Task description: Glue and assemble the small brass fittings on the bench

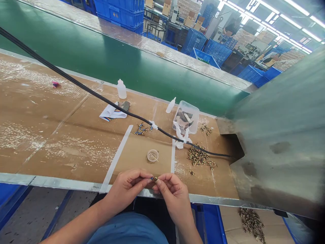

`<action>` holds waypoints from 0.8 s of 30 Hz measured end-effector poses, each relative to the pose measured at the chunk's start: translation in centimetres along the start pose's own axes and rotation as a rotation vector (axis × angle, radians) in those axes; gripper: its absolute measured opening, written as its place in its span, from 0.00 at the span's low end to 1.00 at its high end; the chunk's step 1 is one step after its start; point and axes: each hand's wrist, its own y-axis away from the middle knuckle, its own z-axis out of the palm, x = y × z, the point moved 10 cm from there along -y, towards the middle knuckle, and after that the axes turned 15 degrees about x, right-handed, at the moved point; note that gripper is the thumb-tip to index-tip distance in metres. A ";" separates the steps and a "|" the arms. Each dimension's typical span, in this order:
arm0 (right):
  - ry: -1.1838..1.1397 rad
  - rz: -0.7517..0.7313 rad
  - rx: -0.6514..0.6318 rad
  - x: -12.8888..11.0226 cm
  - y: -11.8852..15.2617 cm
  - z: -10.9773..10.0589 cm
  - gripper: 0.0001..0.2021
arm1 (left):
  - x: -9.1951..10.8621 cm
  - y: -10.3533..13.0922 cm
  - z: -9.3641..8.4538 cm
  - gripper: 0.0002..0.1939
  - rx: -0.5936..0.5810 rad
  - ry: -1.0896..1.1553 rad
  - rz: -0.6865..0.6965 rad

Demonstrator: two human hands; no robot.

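Above the table's front edge, my left hand (128,184) and my right hand (175,193) meet with thumbs and fingertips pinched. Between them is a tiny brass-coloured part (155,179) with a bit of blue at its left end. My left fingertips grip the blue side and my right ones the brass side; the finer shape is too small to make out. Just beyond them stands a small clear round tub (152,156) with a thin pale stick in it. A heap of similar small brass-and-dark parts (197,155) lies right of my hands, and some blue-and-brass pieces (141,129) lie farther back.
A black cable (122,109) crosses the cardboard-covered table diagonally. Behind it are a white bottle (122,89), a smaller bottle (171,105) and a clear plastic box (194,118) with cloth. A green belt (122,64) runs along the back; a metal housing (276,145) stands right.
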 end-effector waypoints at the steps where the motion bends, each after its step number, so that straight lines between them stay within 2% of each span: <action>1: 0.007 -0.003 0.002 0.0 0.0 0.0 0.12 | 0.1 0.0 -0.1 0.05 0.007 -0.010 0.010; 10: 0.063 -0.054 0.009 -0.4 0.1 -0.2 0.10 | 0.7 0.0 -0.3 0.06 0.011 -0.091 0.101; 24: 0.152 -0.128 0.023 -1.1 0.4 -0.2 0.10 | 1.1 -0.1 0.0 0.07 -0.019 -0.152 0.112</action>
